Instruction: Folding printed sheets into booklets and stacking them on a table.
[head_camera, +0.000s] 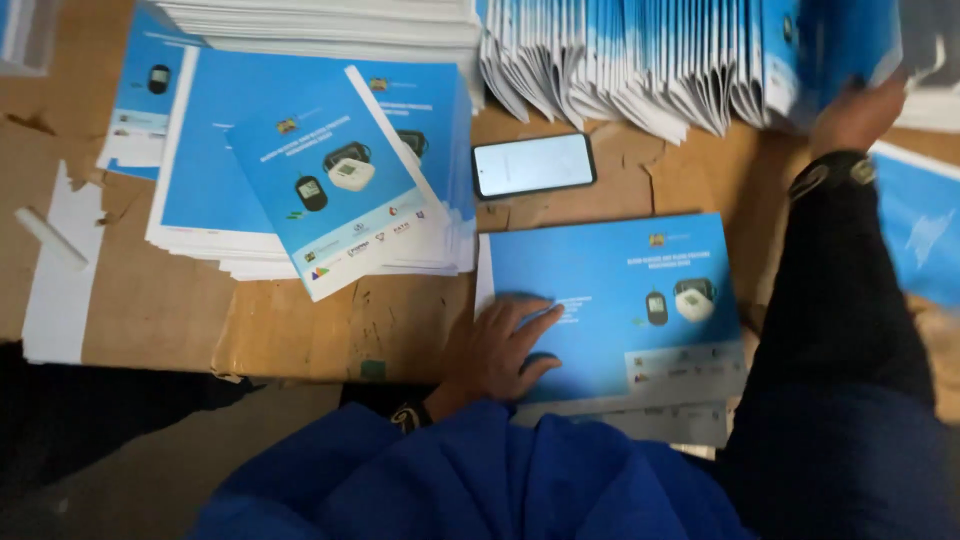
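Blue-sleeved left hand (497, 350) presses flat, fingers spread, on a landscape blue booklet (625, 300) extending rightward, while right hand (855, 115) grasps fanned booklets (680, 60).

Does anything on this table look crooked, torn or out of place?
Yes. The top booklet on the left stack lies skewed, its corner hanging past the pile. A phone sits among the printed sheets. The cardboard surface is torn and scuffed. The left hand presses flat on the nearer stack.
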